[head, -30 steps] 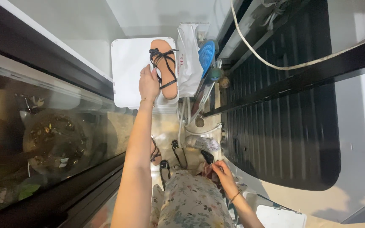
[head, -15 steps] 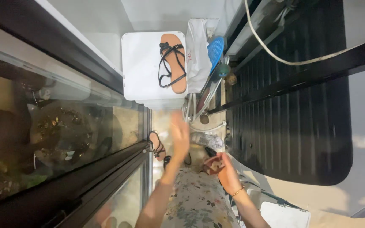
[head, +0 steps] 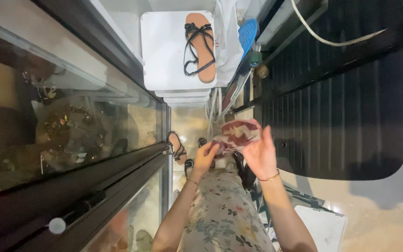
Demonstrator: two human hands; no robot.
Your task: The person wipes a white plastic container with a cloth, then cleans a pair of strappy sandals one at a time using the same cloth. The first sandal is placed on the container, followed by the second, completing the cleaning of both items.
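**Both hands on a red-and-cream cloth, sandal resting on the white stool**

The person's left hand and right hand are raised together in front of the body, each pinching one side of a small red-and-cream patterned cloth. The left fingers grip its lower left edge; the right hand cups its right side with the fingers spread upward. The cloth hangs bunched between them, above the floral skirt and clear of the floor.

Ahead, a tan sandal with black straps lies along the right edge of the top of a white stool, its sole facing up towards the camera. A white bag leans just beside the stool, and a blue mesh swatter-like tool sits next to that. A second strappy sandal lies on the floor near the glass sliding door.

To handle the cloth well, it would seem best to keep both pinches near the edges and draw the hands slightly apart, so that the fabric opens flat rather than staying crumpled.

Much is hard to read. The cloth's full shape is hidden in its folds, and the right palm covers part of it. The dark things under the hands, by the skirt hem, look like more footwear but cannot be told for sure. Reflections cloud the glass door, and the stool's legs are cut off from view.
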